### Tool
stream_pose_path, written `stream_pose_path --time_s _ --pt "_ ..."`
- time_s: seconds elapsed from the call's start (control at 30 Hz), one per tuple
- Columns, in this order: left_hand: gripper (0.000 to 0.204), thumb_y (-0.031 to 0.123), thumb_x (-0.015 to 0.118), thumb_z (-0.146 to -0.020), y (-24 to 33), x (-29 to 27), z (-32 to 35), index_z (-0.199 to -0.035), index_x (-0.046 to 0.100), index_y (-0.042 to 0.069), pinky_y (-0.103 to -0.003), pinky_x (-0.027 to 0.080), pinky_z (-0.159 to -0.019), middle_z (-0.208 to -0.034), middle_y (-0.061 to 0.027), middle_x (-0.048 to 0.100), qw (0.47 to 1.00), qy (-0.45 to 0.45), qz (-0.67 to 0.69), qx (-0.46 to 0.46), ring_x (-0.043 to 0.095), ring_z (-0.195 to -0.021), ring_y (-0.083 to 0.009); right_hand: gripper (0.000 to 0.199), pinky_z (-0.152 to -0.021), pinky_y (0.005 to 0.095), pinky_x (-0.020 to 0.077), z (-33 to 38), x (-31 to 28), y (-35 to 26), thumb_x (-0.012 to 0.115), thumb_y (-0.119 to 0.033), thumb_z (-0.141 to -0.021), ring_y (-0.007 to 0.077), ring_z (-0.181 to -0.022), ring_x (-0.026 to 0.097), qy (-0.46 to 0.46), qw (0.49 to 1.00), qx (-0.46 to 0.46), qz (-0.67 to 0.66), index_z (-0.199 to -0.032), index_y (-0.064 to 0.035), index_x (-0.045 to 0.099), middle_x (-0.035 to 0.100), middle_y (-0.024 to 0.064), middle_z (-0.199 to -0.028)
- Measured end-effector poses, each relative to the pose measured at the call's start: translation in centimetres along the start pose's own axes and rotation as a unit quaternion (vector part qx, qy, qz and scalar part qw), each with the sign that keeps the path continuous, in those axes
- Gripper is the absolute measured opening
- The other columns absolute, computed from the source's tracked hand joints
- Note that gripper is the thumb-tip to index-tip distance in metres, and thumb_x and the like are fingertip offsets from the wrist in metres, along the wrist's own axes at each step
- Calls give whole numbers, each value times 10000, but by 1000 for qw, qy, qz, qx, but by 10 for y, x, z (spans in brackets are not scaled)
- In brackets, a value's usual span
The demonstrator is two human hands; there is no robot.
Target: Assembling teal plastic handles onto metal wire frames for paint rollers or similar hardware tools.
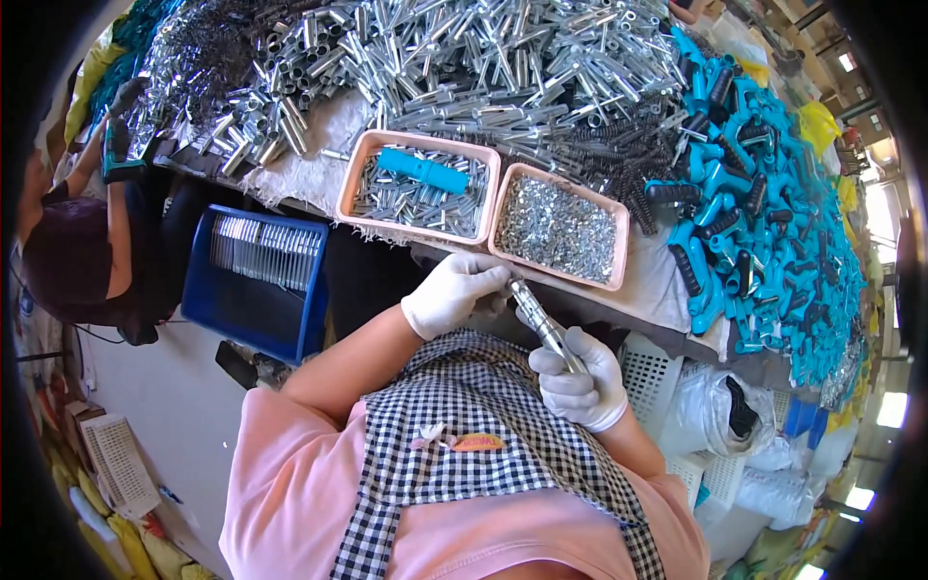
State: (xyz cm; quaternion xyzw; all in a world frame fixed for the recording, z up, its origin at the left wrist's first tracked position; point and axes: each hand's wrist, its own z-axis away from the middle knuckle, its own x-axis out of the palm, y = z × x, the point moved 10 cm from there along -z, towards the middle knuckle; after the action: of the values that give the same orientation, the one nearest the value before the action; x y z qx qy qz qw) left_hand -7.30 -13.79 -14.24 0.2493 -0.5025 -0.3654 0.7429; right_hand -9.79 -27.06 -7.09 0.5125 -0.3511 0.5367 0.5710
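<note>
Both my hands wear white gloves and meet in front of my chest. My right hand (583,380) is wrapped round a shiny metal tube assembly (543,322), tilted with its upper end toward my left. At that upper end, the thumb and fingers of my left hand (454,296) are pinched together; what they hold, if anything, is too small to make out. Just beyond the hands, a pink tray (345,205) holds metal pins with a teal plastic piece (422,171) lying across them. Beside it, a second pink tray (622,220) holds many tiny metal parts.
Metal tubes and rods (464,58) are heaped across the bench, with dark springs (619,155) beside them. Teal gun-shaped handles (744,193) pile up at right. A blue crate (253,343) holding metal rods stands at left, near another person (82,242). White bags (720,406) sit lower right.
</note>
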Motion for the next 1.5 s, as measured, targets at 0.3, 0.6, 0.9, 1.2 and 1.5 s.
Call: stream_pose_path --time_s 0.3,0.6,0.9,1.2,1.5 --pt "275 247 573 -1004 -10 -1 6 -1066 664 -4 -215 443 -570 -849 -31 650 1000 15 26 10 573 -656 -75 473 -332 175 331 7 -12 0 489 -380 -1019 57 -432 369 84 996 -34 20 -1355 -47 473 573 89 -797" --pt "293 255 582 -992 29 1 14 -842 672 20 -203 368 -492 -669 18 570 987 22 -153 52 471 -543 -42 524 -291 169 281 -3 5 2 472 -328 -1035 33 -354 322 27 998 -24 54 -1501 -138 324 379 6 -626" --pt "440 337 718 -861 160 -20 36 -1088 670 -37 -326 515 -740 -919 -59 671 883 164 -415 144 629 -838 -175 597 -315 228 253 10 16 -28 559 -145 -930 78 -373 297 62 968 -119 212 -1492 -185 360 442 56 -695" --pt "443 399 780 -680 183 -83 4 -1037 745 138 -480 464 -887 -1051 -211 576 499 99 -840 189 552 -1028 -407 483 -483 180 364 36 12 -61 570 -127 -945 58 -534 447 215 843 -187 455 -1413 -38 491 598 29 -835" --pt "318 236 690 -846 206 -36 31 -1026 676 -25 -363 495 -699 -750 -111 616 786 81 -605 98 620 -765 -172 440 -537 226 440 48 41 -103 683 -77 -836 51 -577 520 257 636 -300 663 -1266 5 634 657 8 -772"
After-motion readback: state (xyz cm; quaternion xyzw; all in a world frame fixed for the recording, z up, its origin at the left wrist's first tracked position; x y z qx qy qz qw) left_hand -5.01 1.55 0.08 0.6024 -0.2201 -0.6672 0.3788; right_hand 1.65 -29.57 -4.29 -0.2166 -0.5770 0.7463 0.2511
